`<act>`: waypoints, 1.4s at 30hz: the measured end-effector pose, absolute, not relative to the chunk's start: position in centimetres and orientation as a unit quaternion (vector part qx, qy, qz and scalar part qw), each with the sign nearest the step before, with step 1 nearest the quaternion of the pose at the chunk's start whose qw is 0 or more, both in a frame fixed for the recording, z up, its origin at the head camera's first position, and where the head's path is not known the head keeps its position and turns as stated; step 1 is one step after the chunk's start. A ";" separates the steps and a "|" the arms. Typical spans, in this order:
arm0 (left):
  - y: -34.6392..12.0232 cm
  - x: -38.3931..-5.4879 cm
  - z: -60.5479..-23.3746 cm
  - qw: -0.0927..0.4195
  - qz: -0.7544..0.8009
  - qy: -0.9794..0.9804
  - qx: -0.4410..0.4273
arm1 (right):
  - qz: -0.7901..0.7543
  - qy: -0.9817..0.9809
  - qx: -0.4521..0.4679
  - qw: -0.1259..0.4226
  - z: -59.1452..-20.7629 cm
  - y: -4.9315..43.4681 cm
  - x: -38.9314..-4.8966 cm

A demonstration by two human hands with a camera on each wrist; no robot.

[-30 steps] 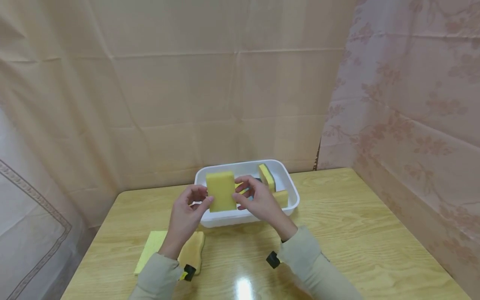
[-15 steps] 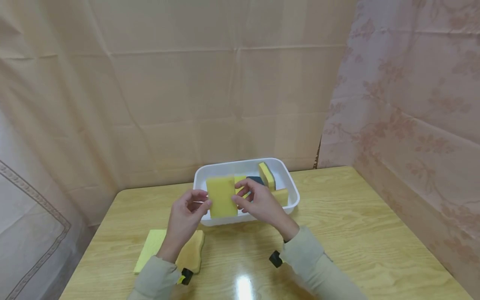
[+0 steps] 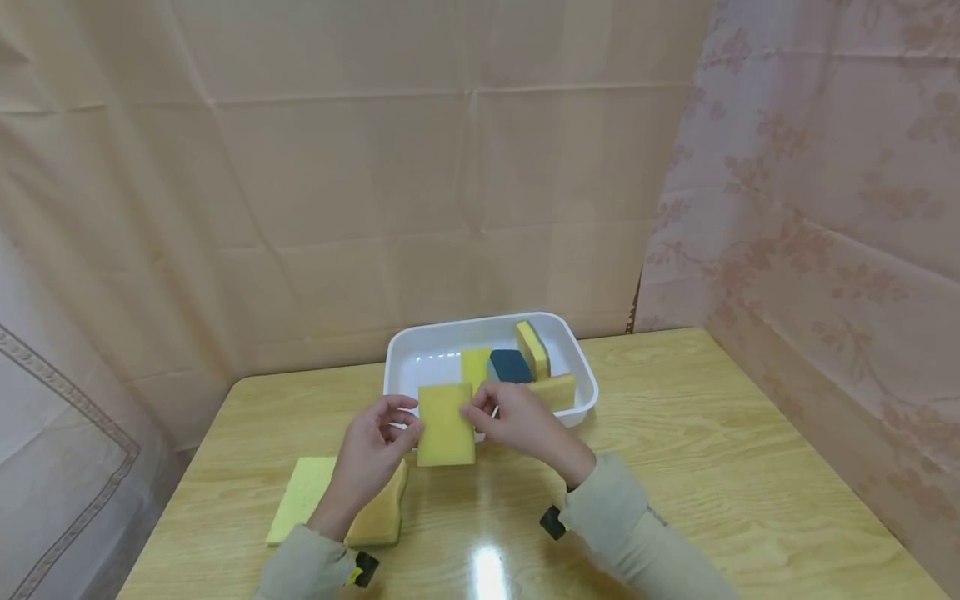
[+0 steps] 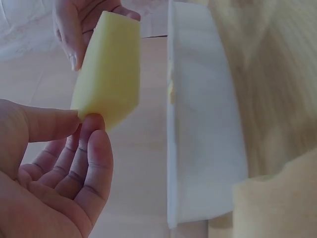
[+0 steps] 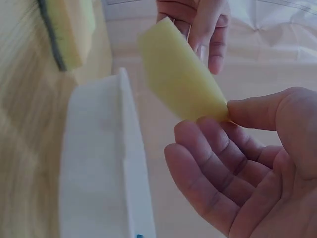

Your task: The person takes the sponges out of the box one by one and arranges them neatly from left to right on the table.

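Note:
A flat yellow sponge is held up at the near rim of a white plastic basin, overlapping that rim in the head view. My left hand pinches its left edge between thumb and fingertips. On the opposite edge, the thumb and fingers of my right hand pinch it too. Both wrist views show the sponge between the two hands, beside the basin's outer wall. Inside the basin lie a yellow sponge, a dark-topped sponge, an upright yellow one and a tan-yellow one.
On the wooden table, left of the basin, lie a pale yellow sponge cloth and a wavy-edged orange-yellow sponge, partly behind my left forearm. A beige curtain hangs behind the table, a floral one at the right.
Both hands have lowered the held sponge toward me, from over the basin to its near rim. More of the basin's inside and its sponges now shows.

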State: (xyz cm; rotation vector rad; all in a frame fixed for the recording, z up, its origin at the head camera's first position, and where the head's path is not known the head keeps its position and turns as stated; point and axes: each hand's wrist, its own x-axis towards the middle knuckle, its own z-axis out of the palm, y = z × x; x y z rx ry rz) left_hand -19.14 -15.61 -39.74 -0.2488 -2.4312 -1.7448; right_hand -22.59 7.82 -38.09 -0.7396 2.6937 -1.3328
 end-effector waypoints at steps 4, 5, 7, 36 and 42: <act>-15.7 -18.5 -40.4 0.056 -0.573 -0.814 -0.082 | -0.410 0.872 -0.265 0.031 -39.1 7.7 -22.6; -15.7 -18.3 -40.6 0.055 -0.571 -0.815 -0.081 | -0.411 0.870 -0.269 0.034 -39.3 7.7 -22.5; -15.6 -18.2 -40.9 0.051 -0.572 -0.815 -0.080 | -0.418 0.865 -0.276 0.035 -39.6 7.7 -22.5; -17.7 -18.3 -42.9 -0.060 -0.422 -0.882 -0.202 | -0.472 0.821 -0.282 0.155 -41.3 8.1 -22.1; -17.8 -18.2 -44.0 -0.071 -0.380 -0.899 -0.203 | -0.439 0.832 -0.292 0.173 -42.7 7.7 -21.8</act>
